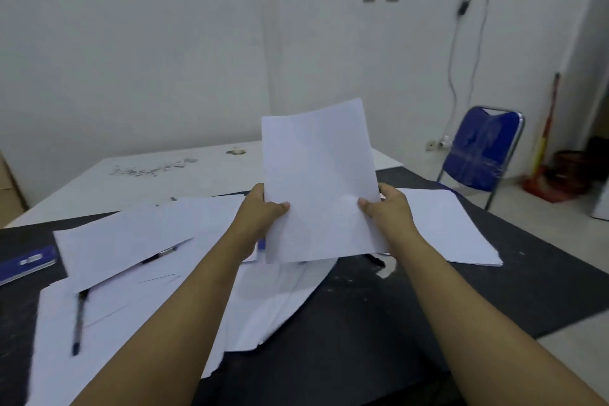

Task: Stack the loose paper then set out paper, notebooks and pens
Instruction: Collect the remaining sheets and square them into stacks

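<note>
I hold a sheaf of white paper (321, 181) upright above the dark table (379, 313). My left hand (260, 208) grips its left edge and my right hand (390, 208) grips its right edge, thumbs on the near face. Loose white sheets (131, 241) lie scattered across the table's left half. A neater pile of paper (448, 227) lies to the right, behind my right hand. One pen (78, 323) rests on the loose sheets at the left; another pen (158, 255) pokes out from under a sheet. A blue notebook (26, 262) lies at the far left edge.
A white board or table (158, 171) with small debris sits behind the dark table. A blue folding chair (481, 152) stands at the right near the wall, with a broom (547, 138) and red dustpan beyond it. Cables hang down the wall.
</note>
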